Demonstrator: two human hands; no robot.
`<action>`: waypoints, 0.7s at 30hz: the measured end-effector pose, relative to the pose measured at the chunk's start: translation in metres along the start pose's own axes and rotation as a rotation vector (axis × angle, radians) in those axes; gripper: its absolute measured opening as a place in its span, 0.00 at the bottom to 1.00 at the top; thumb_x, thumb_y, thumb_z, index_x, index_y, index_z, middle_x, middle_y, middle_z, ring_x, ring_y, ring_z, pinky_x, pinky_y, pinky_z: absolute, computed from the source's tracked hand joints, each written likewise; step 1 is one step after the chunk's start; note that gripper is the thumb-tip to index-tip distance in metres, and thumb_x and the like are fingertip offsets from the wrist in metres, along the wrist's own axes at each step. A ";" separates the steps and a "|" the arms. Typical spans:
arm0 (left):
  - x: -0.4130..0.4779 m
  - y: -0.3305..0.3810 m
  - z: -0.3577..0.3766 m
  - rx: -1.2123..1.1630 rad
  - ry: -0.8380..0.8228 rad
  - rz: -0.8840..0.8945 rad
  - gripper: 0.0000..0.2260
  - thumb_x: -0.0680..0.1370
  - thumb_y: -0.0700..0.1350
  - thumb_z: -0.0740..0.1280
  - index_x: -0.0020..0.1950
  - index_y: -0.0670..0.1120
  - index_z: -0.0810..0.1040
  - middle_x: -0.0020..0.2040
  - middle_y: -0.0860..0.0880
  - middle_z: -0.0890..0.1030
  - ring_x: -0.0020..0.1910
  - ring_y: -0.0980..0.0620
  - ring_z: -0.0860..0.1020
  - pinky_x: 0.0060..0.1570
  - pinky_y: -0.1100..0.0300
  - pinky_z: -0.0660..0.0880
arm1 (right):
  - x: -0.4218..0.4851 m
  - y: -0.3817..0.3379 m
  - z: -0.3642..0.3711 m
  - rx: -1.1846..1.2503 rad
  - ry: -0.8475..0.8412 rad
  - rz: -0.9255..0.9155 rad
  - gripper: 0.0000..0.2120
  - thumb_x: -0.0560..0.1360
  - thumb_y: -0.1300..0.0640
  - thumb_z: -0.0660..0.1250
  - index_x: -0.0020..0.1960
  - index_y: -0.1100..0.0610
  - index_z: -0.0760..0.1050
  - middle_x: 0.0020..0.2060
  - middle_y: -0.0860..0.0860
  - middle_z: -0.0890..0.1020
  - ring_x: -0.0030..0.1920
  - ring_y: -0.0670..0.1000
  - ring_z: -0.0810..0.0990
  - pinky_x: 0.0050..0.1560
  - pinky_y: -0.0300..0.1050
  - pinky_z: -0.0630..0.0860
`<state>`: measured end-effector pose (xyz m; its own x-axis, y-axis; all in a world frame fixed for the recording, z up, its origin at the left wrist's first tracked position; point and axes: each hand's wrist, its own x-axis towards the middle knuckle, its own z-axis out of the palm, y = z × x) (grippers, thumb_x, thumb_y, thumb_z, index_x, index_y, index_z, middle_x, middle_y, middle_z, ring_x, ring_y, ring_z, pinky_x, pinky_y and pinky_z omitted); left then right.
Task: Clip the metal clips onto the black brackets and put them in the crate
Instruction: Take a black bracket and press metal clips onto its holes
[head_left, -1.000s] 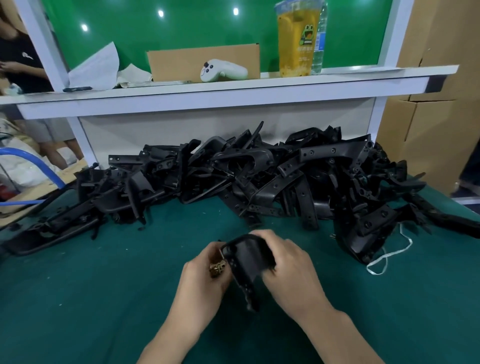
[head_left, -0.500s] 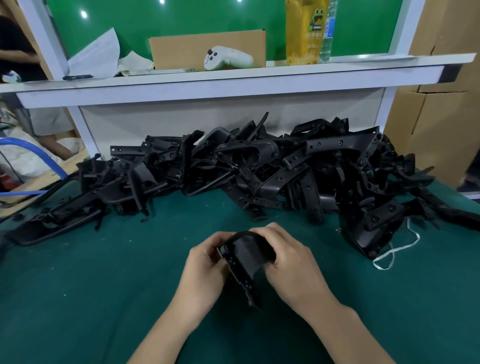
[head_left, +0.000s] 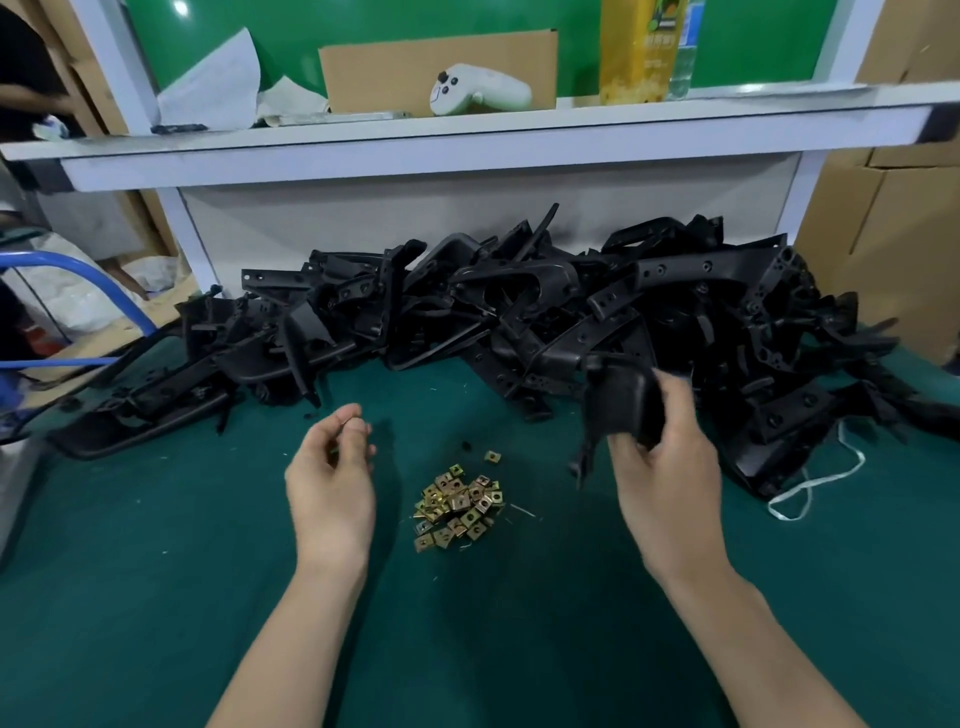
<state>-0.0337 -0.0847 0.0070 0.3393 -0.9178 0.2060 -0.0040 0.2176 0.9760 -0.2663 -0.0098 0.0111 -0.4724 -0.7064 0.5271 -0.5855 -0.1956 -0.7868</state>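
Loads left: heap of black plastic brackets (head_left: 519, 312) waiting, little pile of brassy square metal clips (head_left: 460, 506) between the hands. Right hand (head_left: 670, 467) grips one black bracket (head_left: 621, 400); left hand (head_left: 330, 483) fingers curled, can't tell if holding anything. No crate visible.

The black brackets (head_left: 519, 312) in the heap are too many to count; one lone bracket (head_left: 618, 400) sits in the right hand (head_left: 670, 467). There are roughly two dozen metal clips (head_left: 460, 501), one game controller (head_left: 478, 93), one cardboard box (head_left: 436, 67) and two bottles (head_left: 631, 57).
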 end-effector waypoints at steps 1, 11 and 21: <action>0.000 -0.001 0.001 0.033 -0.036 -0.001 0.07 0.84 0.42 0.63 0.58 0.50 0.79 0.46 0.54 0.82 0.40 0.62 0.78 0.46 0.68 0.76 | 0.002 -0.001 -0.002 0.013 0.015 0.025 0.16 0.76 0.46 0.64 0.62 0.37 0.64 0.34 0.44 0.77 0.27 0.45 0.73 0.29 0.37 0.64; -0.025 -0.016 0.009 0.623 -0.564 0.191 0.06 0.85 0.52 0.58 0.53 0.61 0.72 0.39 0.58 0.80 0.39 0.57 0.76 0.41 0.57 0.74 | 0.006 -0.003 -0.001 0.282 -0.161 0.273 0.29 0.75 0.42 0.68 0.70 0.31 0.59 0.39 0.40 0.76 0.34 0.41 0.73 0.38 0.43 0.72; -0.031 -0.004 0.016 0.356 -0.454 0.229 0.08 0.82 0.46 0.66 0.52 0.60 0.81 0.47 0.64 0.83 0.46 0.63 0.80 0.44 0.72 0.72 | -0.002 -0.005 0.008 0.052 -0.286 0.078 0.07 0.83 0.47 0.60 0.58 0.43 0.75 0.45 0.35 0.74 0.37 0.43 0.76 0.39 0.42 0.75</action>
<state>-0.0596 -0.0629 -0.0021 -0.1410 -0.9276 0.3461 -0.3697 0.3736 0.8507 -0.2570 -0.0124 0.0118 -0.3052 -0.8823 0.3584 -0.5171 -0.1624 -0.8404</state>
